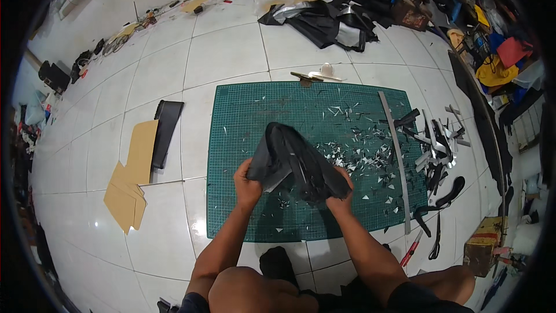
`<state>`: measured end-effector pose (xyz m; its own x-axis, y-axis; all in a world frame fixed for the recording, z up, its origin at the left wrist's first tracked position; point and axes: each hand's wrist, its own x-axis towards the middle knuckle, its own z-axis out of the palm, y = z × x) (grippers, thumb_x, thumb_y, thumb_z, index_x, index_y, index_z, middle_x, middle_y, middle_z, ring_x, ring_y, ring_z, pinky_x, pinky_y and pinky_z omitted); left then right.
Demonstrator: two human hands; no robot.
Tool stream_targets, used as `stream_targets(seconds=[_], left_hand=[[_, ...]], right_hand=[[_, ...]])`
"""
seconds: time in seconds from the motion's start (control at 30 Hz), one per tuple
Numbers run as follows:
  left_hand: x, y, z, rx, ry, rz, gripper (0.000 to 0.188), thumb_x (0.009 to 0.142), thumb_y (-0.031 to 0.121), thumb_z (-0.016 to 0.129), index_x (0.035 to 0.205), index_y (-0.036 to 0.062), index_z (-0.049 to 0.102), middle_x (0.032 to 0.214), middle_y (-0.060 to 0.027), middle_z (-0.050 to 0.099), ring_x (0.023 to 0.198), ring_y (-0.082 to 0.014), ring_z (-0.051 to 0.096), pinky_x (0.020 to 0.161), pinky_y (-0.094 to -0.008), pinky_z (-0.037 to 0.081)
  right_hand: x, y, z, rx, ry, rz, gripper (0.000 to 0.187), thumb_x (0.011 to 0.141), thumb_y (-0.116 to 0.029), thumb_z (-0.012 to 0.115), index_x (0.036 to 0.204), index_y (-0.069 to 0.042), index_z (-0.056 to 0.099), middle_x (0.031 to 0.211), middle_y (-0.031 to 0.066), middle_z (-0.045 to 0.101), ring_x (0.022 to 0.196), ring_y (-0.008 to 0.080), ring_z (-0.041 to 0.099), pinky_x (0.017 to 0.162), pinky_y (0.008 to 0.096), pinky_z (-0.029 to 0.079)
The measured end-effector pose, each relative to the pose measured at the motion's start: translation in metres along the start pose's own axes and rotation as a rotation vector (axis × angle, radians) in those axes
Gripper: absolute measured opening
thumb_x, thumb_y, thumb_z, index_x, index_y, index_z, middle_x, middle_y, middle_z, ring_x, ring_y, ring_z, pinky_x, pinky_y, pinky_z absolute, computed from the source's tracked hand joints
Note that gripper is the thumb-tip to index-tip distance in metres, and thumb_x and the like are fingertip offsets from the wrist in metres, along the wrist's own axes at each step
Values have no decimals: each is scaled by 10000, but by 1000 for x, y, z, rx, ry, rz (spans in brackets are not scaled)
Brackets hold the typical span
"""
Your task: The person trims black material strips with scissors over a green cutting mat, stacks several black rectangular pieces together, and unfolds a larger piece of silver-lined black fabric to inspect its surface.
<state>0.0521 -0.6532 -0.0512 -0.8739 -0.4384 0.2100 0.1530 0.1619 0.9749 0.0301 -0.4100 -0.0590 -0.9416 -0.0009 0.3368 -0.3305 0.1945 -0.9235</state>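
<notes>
Both my hands grip a folded piece of black sheet material (284,153), which arches up between them above a green cutting mat (243,107). My left hand (248,185) is closed on its left edge. At the right end, my right hand (341,188) pinches the bunched lower corner. Whether the piece is fabric or synthetic leather I cannot tell. Small black and white scraps (365,153) lie scattered over the mat, mostly right of the held piece. A long metal ruler (395,156) rests along the mat's right side.
Tan card pieces (139,156) and a folded black piece (168,130) lie left of the mat. Offcut strips (437,145), a red cutter knife (410,252) and a wooden box (485,246) are at the right. Beyond the mat lies crumpled black material (324,23).
</notes>
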Motion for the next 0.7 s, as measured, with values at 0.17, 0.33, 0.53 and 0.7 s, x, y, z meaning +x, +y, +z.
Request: stream_targets(seconds=[0.17,0.33,0.53,0.7], left_hand=[[-1,30,11,-21,17,53,309,740,-70,598,1043,-14,618,1001,-108,650,915,-177,618,833,-302,478],[-4,23,3,-264,83,-69,341,713,-64,658,1042,12,615,1023,-96,637,950,-184,607,845,-298,480],[0,6,0,34,-97,69,305,710,-58,646,1006,11,622,954,-63,636,902,-152,602,809,-273,470],[4,37,10,104,28,82,269,733,-56,625,996,1,622,942,-62,637,877,-138,602,798,-269,470]], right_hand=[[-7,0,-1,-12,90,37,453,690,-28,667,1124,25,549,1040,127,594,1029,226,559,908,324,423],[-17,-5,9,-116,182,103,472,716,-118,712,1135,21,545,1088,126,578,1080,242,531,933,327,417],[-11,14,-3,-333,-5,-19,428,743,-125,697,1118,21,552,1017,147,613,982,252,584,881,333,440],[3,-10,-1,-218,121,-83,388,750,-121,691,1086,23,561,990,154,623,924,278,600,842,344,451]])
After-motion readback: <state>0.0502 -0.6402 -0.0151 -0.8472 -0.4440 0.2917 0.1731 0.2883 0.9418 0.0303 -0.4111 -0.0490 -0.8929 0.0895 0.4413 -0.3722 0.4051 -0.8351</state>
